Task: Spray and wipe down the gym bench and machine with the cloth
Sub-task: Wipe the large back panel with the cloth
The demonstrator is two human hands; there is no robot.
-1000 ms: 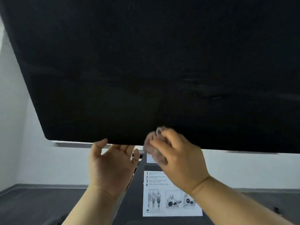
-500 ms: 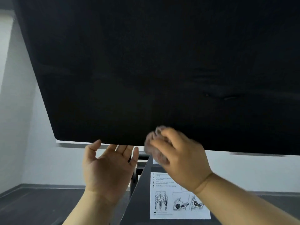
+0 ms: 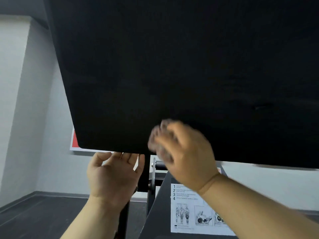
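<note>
**Wiping along the lower edge of the pad**

We are in the wiping step. Our right hand (image 3: 188, 157) presses a crumpled grey cloth (image 3: 158, 140) against the face of the big black pad (image 3: 172, 75), just above the pad's lower edge. Its fingers are curled round the cloth and bunch it. Motion blur smears the hand, so the cloth probably reaches further than the part we can make out.

Our left hand (image 3: 112, 176) sits just below the pad's lower edge, beside the cloth hand. Its fingers are stretched out and loosely spread, the thumb is out to the side, and the fingertips meet the edge from beneath. It holds nothing, and we judge that it steadies the pad.

Below the pad, the dark machine frame (image 3: 155, 213) carries a white instruction sticker (image 3: 198, 207) with numbered lines and exercise drawings. A red and white wall sign (image 3: 74, 142) peeks out behind the pad's lower left corner.

Most of the pad's face lies above the cloth, so we judge this surface far from finished. The next move calls for firm strokes along the lower edge and then up across the face. The left hand should brace the pad so that it does not swing. The frame below the pad comes after that.
</note>
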